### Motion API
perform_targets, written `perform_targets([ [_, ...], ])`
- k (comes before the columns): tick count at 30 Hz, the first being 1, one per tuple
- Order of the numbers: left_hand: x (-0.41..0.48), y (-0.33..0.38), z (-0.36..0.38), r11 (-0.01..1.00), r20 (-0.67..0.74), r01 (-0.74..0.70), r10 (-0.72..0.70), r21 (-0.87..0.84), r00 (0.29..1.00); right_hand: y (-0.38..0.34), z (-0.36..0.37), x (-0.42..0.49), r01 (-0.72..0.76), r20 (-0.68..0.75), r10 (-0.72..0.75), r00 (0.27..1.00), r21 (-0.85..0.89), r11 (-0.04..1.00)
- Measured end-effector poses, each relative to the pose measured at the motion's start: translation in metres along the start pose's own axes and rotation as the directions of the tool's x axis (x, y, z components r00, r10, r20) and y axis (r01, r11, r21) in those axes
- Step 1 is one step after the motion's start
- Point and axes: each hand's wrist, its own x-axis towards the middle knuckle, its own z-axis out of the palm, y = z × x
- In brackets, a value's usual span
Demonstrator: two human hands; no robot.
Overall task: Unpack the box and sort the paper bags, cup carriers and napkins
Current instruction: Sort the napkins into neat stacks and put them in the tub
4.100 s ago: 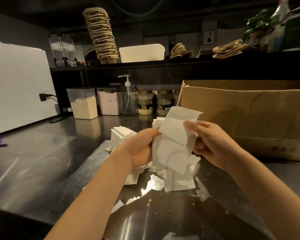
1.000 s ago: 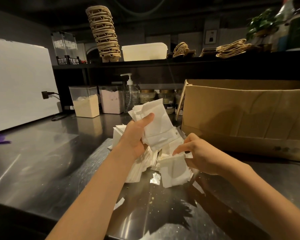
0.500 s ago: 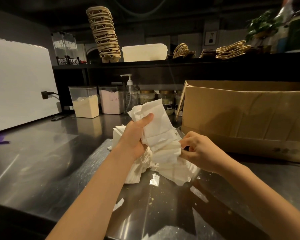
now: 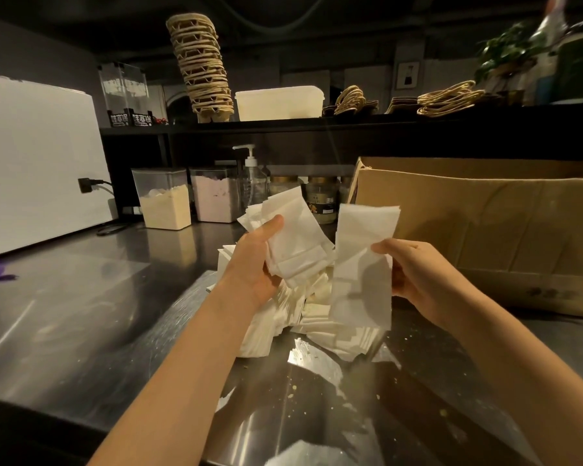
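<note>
Steel counter (image 4: 81, 314) fills the foreground under dim light, flecked with crumbs. Toward its right edge stands the open cardboard box (image 4: 485, 237), its inside hidden behind the near wall. On the shelf (image 4: 350, 124) above the back edge a leaning stack of cup carriers (image 4: 202, 68) rises, and what look like paper bags (image 4: 448, 97) lie flat further right.

Mid-counter lies the loose napkin pile (image 4: 303, 311). Above it the left hand (image 4: 253, 264) grips a fanned bundle (image 4: 293, 237) of napkins, thumb across the front. The right hand (image 4: 418, 274) pinches a separate strip of napkins (image 4: 364, 257) by its edge.

The fanned bundle looks loosely held, so sheets could slip and scatter, or pick up crumbs. The number of napkins in each hand cannot be counted.
</note>
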Motion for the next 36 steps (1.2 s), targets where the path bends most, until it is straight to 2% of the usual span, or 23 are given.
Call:
perform_targets([
  [4,-0.002,0.0,0.002,0.999,-0.005,0.032,-0.032,0.029,0.999,-0.007,-0.001,-0.005,-0.034,0.002,0.034,0.999,0.197,0.98],
  [6,-0.004,-0.002,0.004,0.996,0.005,0.051,-0.052,0.075,0.999,-0.008,-0.002,-0.007,-0.046,0.022,0.042,0.999,0.238,0.97],
  [12,-0.006,-0.006,0.006,0.954,0.055,0.12,-0.14,0.276,0.989,-0.013,-0.004,-0.014,-0.02,0.086,0.001,0.996,0.222,0.975],
  [15,-0.009,-0.011,0.008,0.908,0.07,0.165,-0.206,0.385,0.976,-0.015,-0.006,-0.018,-0.019,0.219,-0.018,0.976,0.163,0.986],
  [18,-0.012,-0.014,0.011,0.886,0.077,0.217,-0.271,0.409,0.96,-0.018,-0.007,-0.023,-0.008,0.339,-0.032,0.94,0.116,0.993],
  [25,-0.008,-0.027,0.013,0.857,0.056,0.236,-0.292,0.457,0.955,-0.02,-0.01,-0.023,-0.032,0.416,-0.081,0.906,0.258,0.966],
  [28,-0.007,-0.029,0.01,0.866,0.088,0.237,-0.304,0.441,0.949,-0.015,-0.007,-0.017,-0.005,0.369,-0.083,0.926,0.232,0.973],
  [33,-0.009,-0.027,0.014,0.889,0.201,0.269,-0.36,0.372,0.911,0.001,0.003,-0.006,0.069,0.09,-0.067,0.994,-0.011,0.998],
  [36,-0.01,-0.025,0.013,0.88,0.248,0.265,-0.38,0.395,0.891,0.002,0.005,-0.004,0.086,0.063,-0.087,0.994,0.013,0.996],
])
